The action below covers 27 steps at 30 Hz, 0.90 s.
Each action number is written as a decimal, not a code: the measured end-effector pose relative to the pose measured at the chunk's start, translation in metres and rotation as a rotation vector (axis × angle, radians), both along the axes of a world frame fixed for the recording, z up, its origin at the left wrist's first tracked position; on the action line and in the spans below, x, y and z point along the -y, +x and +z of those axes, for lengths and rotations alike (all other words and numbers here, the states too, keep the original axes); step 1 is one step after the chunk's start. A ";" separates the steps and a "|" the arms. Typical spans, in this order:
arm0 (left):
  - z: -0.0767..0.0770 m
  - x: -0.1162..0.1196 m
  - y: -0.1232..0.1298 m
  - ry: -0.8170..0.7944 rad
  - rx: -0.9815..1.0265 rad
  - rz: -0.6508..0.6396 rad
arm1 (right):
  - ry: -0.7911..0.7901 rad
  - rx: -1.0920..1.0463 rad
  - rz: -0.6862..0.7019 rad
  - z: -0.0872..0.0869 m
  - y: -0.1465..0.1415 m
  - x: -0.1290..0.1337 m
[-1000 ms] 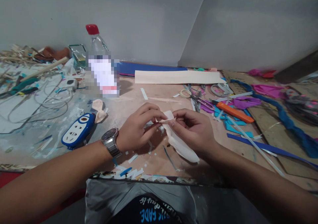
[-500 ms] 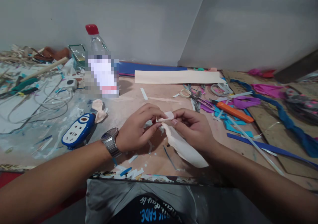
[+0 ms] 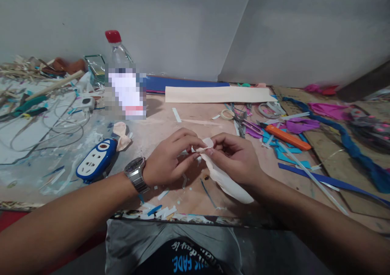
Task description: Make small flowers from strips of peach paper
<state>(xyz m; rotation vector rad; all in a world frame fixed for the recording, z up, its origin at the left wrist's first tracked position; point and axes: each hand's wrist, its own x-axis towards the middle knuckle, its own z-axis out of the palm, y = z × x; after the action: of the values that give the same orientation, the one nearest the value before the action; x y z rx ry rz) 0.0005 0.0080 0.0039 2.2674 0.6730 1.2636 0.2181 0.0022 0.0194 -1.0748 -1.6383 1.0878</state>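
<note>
The left hand (image 3: 170,157) and the right hand (image 3: 237,157) each pinch a soft pale strip (image 3: 228,183) with thumb and fingers, low over the table (image 3: 198,116). Its loose end points between 4 and 5 o'clock. From the hands, a flat cream sheet (image 3: 216,95) lies at 12, a blue-and-white socket (image 3: 96,161) at 9, and an orange cutter (image 3: 286,137) at 3.

You face a plain, pale grey wall (image 3: 170,19) along the far edge of the surface, a flat, stained, pinkish-brown wooden worktable (image 3: 198,112). A slanting seam (image 3: 233,39) divides the wall. A dark, straight-edged beam (image 3: 365,86) slants near the far right corner. Your lighting is dim and diffuse.
</note>
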 end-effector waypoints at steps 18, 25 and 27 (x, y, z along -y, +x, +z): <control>0.005 0.002 -0.002 0.136 -0.162 0.051 | -0.166 -0.088 0.100 -0.005 0.000 -0.004; 0.002 0.002 0.000 0.023 -0.097 0.004 | -0.151 -0.038 0.114 -0.009 -0.001 -0.005; 0.002 0.002 0.000 -0.013 -0.082 0.006 | -0.152 -0.027 0.100 -0.006 -0.002 -0.006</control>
<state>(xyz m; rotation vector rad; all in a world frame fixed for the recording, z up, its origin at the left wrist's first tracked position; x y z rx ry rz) 0.0001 0.0063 0.0062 2.3187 0.7158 1.1709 0.2162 0.0078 0.0136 -1.0801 -1.6226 1.3045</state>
